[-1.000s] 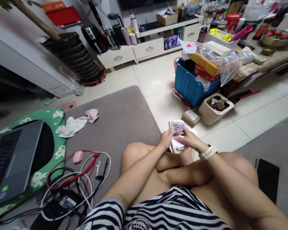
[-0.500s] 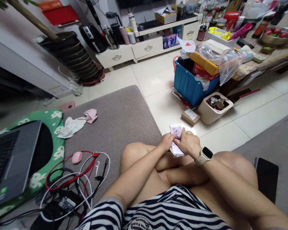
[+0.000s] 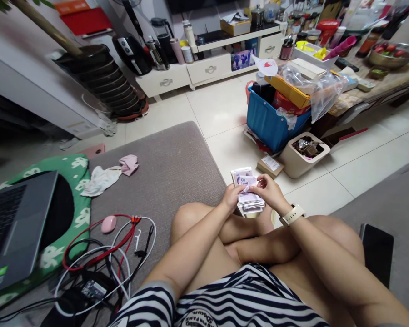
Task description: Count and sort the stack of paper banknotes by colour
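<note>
A stack of purple and white banknotes (image 3: 247, 197) is held over my crossed legs, just past the edge of the grey sofa seat (image 3: 167, 168). My left hand (image 3: 232, 197) grips the stack's left side with curled fingers. My right hand (image 3: 269, 190), with a white watch on its wrist, pinches the top note, which is lifted and bent up at its far end.
A laptop (image 3: 13, 227) on a green cushion lies at the left, with a pink mouse (image 3: 109, 224) and tangled cables (image 3: 105, 254) beside it. On the tiled floor ahead stand a blue crate (image 3: 269, 122), a beige bin (image 3: 305, 152) and a small box (image 3: 270, 165). A dark phone (image 3: 376, 252) lies at my right.
The hands and banknotes have shifted slightly left and up. My right hand, which lay over the stack, now lifts the top note away.
</note>
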The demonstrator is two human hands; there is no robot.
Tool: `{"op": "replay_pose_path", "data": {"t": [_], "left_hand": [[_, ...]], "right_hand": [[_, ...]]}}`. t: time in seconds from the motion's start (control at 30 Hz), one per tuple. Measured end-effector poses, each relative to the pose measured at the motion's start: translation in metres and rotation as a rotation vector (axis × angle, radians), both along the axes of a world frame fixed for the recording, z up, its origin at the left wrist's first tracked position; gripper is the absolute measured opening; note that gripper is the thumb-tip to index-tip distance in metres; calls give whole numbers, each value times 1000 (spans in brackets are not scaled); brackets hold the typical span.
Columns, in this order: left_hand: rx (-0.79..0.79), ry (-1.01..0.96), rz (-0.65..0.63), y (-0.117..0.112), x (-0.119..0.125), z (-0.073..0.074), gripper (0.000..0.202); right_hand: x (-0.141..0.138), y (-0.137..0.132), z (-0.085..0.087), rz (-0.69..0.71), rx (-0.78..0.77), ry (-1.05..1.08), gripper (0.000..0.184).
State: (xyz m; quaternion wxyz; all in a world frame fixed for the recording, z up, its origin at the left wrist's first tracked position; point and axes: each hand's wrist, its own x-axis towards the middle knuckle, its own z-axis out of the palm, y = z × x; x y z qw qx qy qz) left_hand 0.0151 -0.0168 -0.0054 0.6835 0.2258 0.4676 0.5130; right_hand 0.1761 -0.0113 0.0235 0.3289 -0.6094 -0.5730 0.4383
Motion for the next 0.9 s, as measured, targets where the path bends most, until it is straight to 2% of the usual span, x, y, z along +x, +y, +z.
{"op": "replay_pose_path", "data": {"t": [0.17,0.37,0.67,0.9], "left_hand": [[8,-20,-19,-1,0,-1,35],[-15,-37,-19,-1,2,3,32],[-27,-129,73,5,3,1,29],[-55,-90,58,4,2,2,25]], "right_hand": [[0,4,-11,-50,17,78,33],[0,6,-16,-25,40,107,30],[-3,2,-5,39,63,272,29],[-6,-1,5,97,62,445,28]]}}
